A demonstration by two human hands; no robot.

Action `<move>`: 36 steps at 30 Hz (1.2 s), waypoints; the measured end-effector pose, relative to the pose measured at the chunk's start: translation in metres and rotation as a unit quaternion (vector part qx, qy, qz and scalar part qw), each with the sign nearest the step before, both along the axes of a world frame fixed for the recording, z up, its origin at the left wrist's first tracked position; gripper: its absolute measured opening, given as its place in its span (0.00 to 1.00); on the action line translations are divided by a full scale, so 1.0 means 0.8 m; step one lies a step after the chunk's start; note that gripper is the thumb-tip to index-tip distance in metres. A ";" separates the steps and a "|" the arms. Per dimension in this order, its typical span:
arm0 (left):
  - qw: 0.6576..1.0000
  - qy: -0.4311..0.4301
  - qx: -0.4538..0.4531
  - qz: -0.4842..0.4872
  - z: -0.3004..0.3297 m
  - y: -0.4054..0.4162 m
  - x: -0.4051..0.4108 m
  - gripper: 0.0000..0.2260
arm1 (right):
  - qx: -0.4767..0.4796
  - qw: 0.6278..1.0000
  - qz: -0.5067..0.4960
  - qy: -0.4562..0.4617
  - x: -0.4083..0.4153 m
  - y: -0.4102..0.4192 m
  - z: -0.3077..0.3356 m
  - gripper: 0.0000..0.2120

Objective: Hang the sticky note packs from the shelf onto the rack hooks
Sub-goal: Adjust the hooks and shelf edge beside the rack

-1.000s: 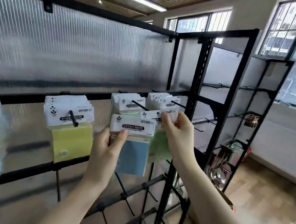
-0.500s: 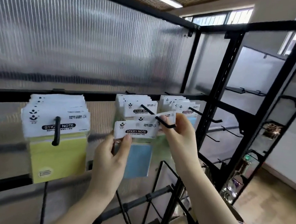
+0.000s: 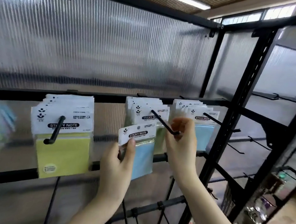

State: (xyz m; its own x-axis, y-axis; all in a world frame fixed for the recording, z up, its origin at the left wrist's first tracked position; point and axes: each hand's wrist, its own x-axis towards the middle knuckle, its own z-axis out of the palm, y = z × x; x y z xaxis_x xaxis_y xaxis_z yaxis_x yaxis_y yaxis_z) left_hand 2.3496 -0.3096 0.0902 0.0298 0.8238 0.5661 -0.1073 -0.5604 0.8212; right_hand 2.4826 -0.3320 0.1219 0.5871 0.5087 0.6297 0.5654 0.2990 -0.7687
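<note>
1. Head view: the left hand (image 3: 117,165) pinches a blue sticky note pack (image 3: 140,150) at its white header, thumb on front, holding it up just below the middle hook (image 3: 164,121).
2. Right hand (image 3: 181,144) has its fingers curled round the tip of that hook, at about 3 o'clock from the held pack.
3. Green packs (image 3: 148,112) already hang on the middle hook, at 12 o'clock from the held one.
4. Yellow packs (image 3: 64,136) hang on the hook at 9 o'clock, more blue packs (image 3: 203,125) at 2 o'clock.
5. All of it sits on a black rack (image 3: 219,137) with a ribbed clear back panel (image 3: 96,42).
</note>
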 end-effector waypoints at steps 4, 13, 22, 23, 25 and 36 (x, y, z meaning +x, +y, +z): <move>0.999 -0.008 0.020 -0.031 0.001 -0.032 0.020 0.11 | 0.033 0.996 0.079 -0.010 0.006 -0.044 -0.003 0.07; 0.981 0.035 0.027 -0.187 0.042 -0.093 0.106 0.11 | 0.079 0.987 0.091 0.109 0.059 -0.136 0.010 0.07; 0.983 0.044 0.044 -0.173 0.084 -0.091 0.160 0.16 | 0.086 0.992 0.074 0.060 0.126 -0.135 0.036 0.04; 0.985 0.046 0.045 -0.162 0.086 -0.090 0.163 0.15 | 0.075 0.992 0.086 0.056 0.132 -0.132 0.037 0.04; 0.987 0.042 0.043 -0.146 0.085 -0.088 0.169 0.15 | 0.059 0.992 0.105 0.041 0.142 -0.126 0.038 0.04; 0.991 0.052 0.076 -0.099 0.078 -0.091 0.172 0.14 | 0.050 0.972 0.226 0.026 0.169 -0.113 0.035 0.06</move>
